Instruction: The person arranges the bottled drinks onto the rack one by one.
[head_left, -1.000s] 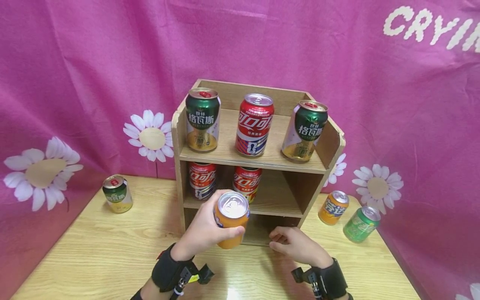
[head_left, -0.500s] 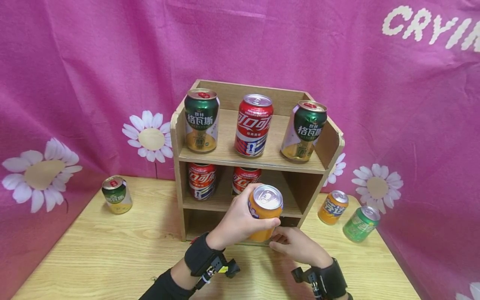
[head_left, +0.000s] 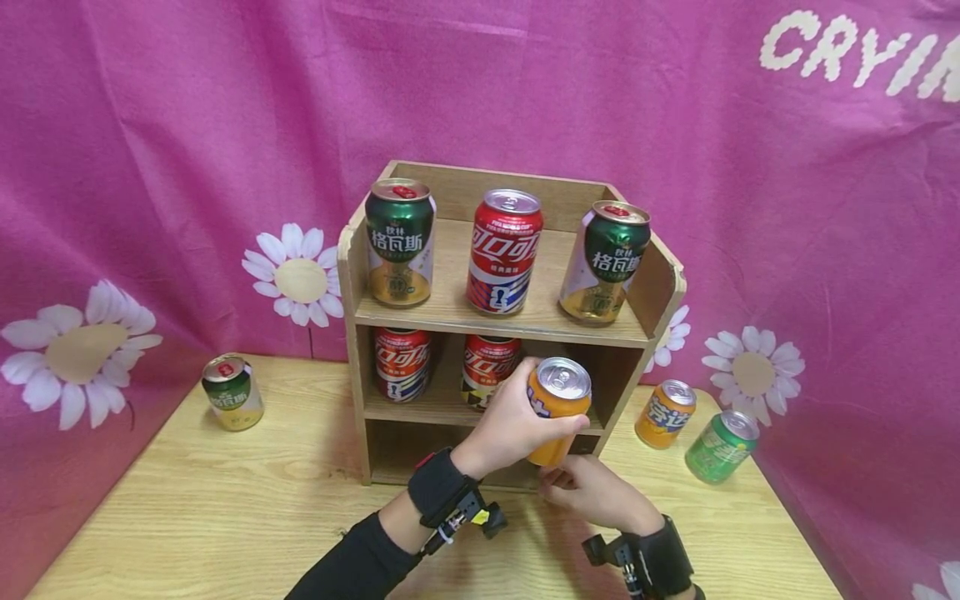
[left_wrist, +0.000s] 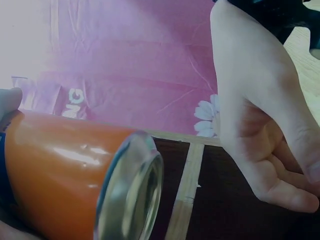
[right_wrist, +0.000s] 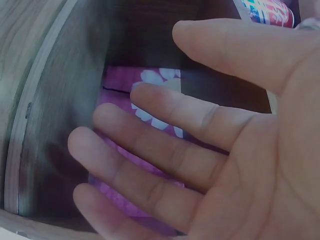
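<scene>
My left hand (head_left: pixel 504 429) grips an orange soda can (head_left: pixel 557 404) by its side, the can upright with its silver lid up. It is held in front of the right part of the middle compartment of a wooden shelf (head_left: pixel 465 321). In the left wrist view the can's metal bottom (left_wrist: pixel 132 192) faces the right hand. Just below the can, my right hand (head_left: pixel 596 492) hovers by the front of the bottom compartment. The right wrist view shows its fingers (right_wrist: pixel 150 155) loosely spread with nothing in them. Two red cola cans (head_left: pixel 402 362) stand in the middle compartment, the right one partly hidden.
On the top shelf a red cola can (head_left: pixel 504 250) stands between two green-and-gold cans (head_left: pixel 400 242). Another green-and-gold can (head_left: pixel 233 392) stands on the table at left. An orange can (head_left: pixel 665 414) and a green can (head_left: pixel 722 446) stand to the right. A pink curtain (head_left: pixel 225 108) hangs behind.
My left hand has carried the orange can rightward and slightly up, from in front of the cola cans to the right part of the shelf. The right hand has stayed in place.
</scene>
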